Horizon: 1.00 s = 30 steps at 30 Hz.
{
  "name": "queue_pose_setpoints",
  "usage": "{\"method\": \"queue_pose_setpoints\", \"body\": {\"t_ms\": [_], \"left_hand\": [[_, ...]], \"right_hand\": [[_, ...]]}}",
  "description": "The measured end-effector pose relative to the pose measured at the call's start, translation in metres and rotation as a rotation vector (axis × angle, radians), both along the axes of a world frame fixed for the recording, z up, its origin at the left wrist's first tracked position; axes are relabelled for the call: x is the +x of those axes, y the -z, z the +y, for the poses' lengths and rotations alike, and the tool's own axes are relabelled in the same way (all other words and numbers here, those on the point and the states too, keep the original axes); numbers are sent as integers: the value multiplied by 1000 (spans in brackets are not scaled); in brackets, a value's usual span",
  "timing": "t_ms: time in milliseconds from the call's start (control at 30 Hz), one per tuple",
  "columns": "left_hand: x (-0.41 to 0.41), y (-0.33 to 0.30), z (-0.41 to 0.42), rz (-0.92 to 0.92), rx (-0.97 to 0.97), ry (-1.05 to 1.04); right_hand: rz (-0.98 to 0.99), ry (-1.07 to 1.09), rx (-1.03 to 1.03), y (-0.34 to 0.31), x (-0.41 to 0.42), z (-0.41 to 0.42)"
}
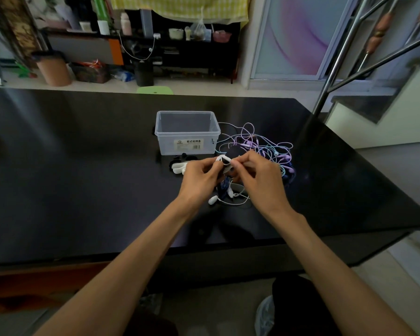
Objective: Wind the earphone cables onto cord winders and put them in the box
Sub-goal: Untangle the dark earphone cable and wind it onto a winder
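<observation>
On the black table (83, 166) the clear box (187, 132) stands empty beyond the hands. Left hand (199, 178) pinches the white cord winder (222, 158); right hand (257, 175) pinches the white earphone cable (230, 202). Best keep turns taut and even.

Glossy black table (83, 166), cluttered dark shelf (180, 52) behind, pale floor (398, 166).

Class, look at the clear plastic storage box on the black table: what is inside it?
Nothing shows inside the clear plastic storage box: its see-through walls reveal no earphones or winders. Only the spot behind its front label is covered. The tangled pastel earphone cables lie beside it on the black table.
</observation>
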State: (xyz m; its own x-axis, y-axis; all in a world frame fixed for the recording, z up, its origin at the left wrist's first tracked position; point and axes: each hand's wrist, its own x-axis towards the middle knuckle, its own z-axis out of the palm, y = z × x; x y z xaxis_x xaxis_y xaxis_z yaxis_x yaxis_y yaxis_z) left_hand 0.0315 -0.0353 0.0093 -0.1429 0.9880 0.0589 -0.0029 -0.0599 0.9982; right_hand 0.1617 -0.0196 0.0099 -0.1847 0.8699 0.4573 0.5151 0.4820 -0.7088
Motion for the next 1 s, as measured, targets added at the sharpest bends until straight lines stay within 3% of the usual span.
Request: {"method": "queue_pose_setpoints", "body": {"t_ms": [200,433,867,1000], "left_hand": [[4,0,-3,-59,88,38],[6,-4,-4,-200,52,5],[13,-4,-5,-239,93,-58],[7,-1,-2,-214,73,-92]], "right_hand": [[285,-112,-248,-11,7,-1],[182,-134,-184,-14,6,-2],[463,-104,-322,-15,-2,0],[457,-110,-370,-12,-2,0]]}}
